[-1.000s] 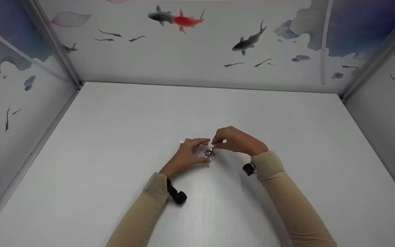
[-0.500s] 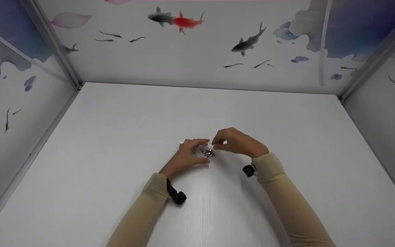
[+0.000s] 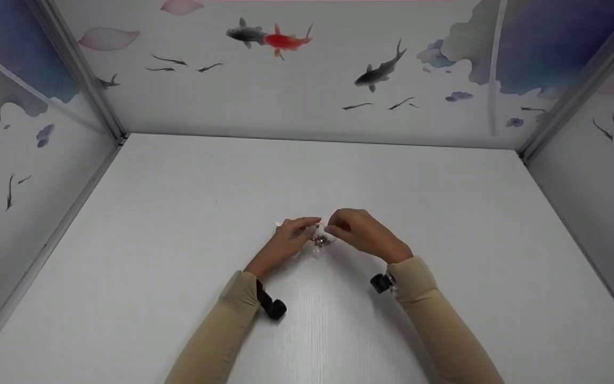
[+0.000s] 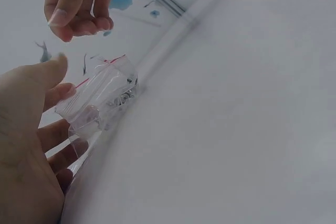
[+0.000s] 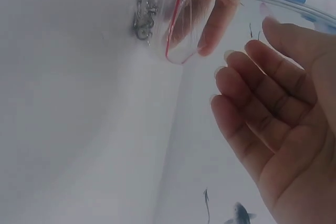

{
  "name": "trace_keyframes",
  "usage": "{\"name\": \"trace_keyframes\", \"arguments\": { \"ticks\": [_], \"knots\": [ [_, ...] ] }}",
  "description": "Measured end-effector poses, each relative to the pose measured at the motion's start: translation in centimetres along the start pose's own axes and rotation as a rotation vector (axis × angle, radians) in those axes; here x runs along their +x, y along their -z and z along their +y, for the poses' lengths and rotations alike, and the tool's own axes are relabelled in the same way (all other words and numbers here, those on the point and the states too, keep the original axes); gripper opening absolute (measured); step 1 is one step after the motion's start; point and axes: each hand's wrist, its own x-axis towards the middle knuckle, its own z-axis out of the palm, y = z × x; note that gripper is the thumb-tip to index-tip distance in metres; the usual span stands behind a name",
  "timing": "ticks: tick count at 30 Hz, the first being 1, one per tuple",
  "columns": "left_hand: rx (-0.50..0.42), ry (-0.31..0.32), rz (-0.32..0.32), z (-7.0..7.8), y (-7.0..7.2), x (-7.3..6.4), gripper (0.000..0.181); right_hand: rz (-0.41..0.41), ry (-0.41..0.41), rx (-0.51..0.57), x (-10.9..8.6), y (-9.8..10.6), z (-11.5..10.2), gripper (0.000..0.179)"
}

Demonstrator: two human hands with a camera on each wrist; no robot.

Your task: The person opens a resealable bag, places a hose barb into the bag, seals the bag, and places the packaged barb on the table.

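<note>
A small clear zip bag (image 4: 105,95) with a red stripe along its mouth holds several shiny metal pieces (image 5: 144,19). It stands close over the white table in front of the person. My left hand (image 3: 287,239) is at the bag's left side, its fingers (image 4: 55,135) touching the plastic from behind and the thumb apart from it. On the other side, my right hand (image 5: 283,103) hovers just beyond the red-striped mouth. Its fingers are loosely bent with nothing between them, and a gap separates it from the bag.
The white table (image 3: 179,176) spreads around both hands. A back panel (image 3: 307,85) printed with fish and side panels in metal frames enclose it. Black wrist cameras (image 3: 275,309) sit on both beige sleeves (image 3: 445,314).
My left thumb has swung from the bag's near side up toward its index finger. The right fingers have drawn slightly back from the bag, and the head view has tilted up a little.
</note>
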Motion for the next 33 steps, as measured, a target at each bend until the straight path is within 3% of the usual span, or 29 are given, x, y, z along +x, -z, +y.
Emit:
{"name": "trace_keyframes", "arguments": {
  "ticks": [7,14,19,25,33],
  "knots": [
    [-0.065,0.059,0.028,0.4,0.2,0.6,0.047,-0.018,-0.074,-0.004,-0.6,-1.6,-0.1,0.023],
    [-0.032,0.106,0.031,0.9,0.3,1.1,0.036,-0.114,-0.117,-0.008,-1.0,-2.8,-0.5,0.033],
    [-0.004,0.077,0.009,1.3,0.5,1.4,0.03,-0.151,-0.162,0.004,-0.6,-3.1,-1.1,0.039],
    [0.043,0.063,-0.008,1.5,0.4,1.4,0.029,-0.132,-0.177,-0.03,-0.2,-3.8,-1.4,0.044],
    [0.083,0.054,0.066,2.0,0.0,1.6,0.017,-0.14,-0.122,-0.074,0.0,-4.2,-1.3,0.036]
  ]
}}
